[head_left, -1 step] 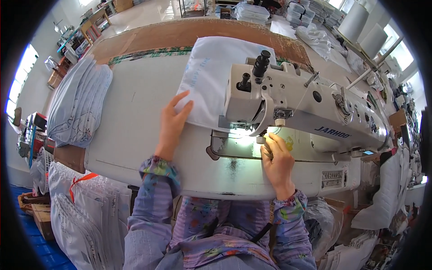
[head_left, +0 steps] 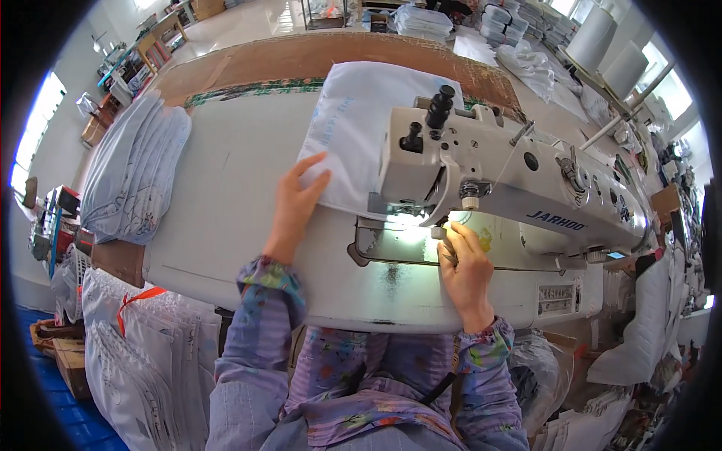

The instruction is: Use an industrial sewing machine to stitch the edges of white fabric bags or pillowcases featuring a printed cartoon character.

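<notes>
A white, softly padded fabric piece [head_left: 350, 143] with pale blue print lies partly under the head of a white sewing machine [head_left: 519, 184]. My left hand [head_left: 295, 210] rests at its near left edge, fingers and thumb apart, fingertips touching the cloth. My right hand [head_left: 468, 274] is closed in a pinch just right of the lit needle area [head_left: 410, 220]. Something small and greyish shows between its fingers, too hidden to name. The machine head covers the right part of the fabric, and the needle itself is hard to make out.
A stack of white printed fabric pieces [head_left: 135, 173] lies on the table's left end. More white pieces [head_left: 143, 361] hang below it, by an orange strip [head_left: 139, 304]. A brown board [head_left: 248, 64] runs along the far side. Thread cones [head_left: 590, 37] stand at far right.
My left hand has edged slightly to the right on the fabric. The whole view has shifted a little; my right hand keeps its place by the needle area.
</notes>
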A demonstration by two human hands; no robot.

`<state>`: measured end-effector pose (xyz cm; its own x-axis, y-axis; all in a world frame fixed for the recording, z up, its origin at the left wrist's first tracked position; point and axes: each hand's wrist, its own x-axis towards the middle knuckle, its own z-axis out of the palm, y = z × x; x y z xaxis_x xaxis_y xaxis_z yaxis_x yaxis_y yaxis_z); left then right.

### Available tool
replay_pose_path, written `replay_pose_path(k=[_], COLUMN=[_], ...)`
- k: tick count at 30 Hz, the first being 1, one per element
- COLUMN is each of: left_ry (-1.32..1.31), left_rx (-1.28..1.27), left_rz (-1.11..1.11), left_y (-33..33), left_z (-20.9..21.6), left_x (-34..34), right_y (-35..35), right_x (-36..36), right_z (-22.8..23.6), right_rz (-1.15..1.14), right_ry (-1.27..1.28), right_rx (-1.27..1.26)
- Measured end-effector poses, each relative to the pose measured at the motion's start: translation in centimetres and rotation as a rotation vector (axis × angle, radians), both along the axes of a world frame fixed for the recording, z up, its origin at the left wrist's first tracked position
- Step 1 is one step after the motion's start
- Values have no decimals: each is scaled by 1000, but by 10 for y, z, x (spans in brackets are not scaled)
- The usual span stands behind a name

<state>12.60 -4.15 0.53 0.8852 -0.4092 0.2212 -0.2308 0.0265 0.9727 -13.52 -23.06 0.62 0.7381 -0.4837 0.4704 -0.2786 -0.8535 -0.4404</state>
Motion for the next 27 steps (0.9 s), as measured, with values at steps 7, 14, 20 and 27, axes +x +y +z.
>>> replay_pose_path(k=[7,14,20,27], left_ry=[-491,-693,-867,-212], left_rx=[277,138,1117,396], left_rz=[205,955,1247,1583], left_y=[27,315,624,737], left_z=[30,156,155,70], left_x=[11,-37,-263,-374], right_y=[-1,-24,-17,-32], right_x=[13,-6,0,3], right_z=[-21,-30,-32,-42], right_rz=[109,140,182,183], right_ry=[26,26,87,95], right_rx=[-144,-140,-110,-87])
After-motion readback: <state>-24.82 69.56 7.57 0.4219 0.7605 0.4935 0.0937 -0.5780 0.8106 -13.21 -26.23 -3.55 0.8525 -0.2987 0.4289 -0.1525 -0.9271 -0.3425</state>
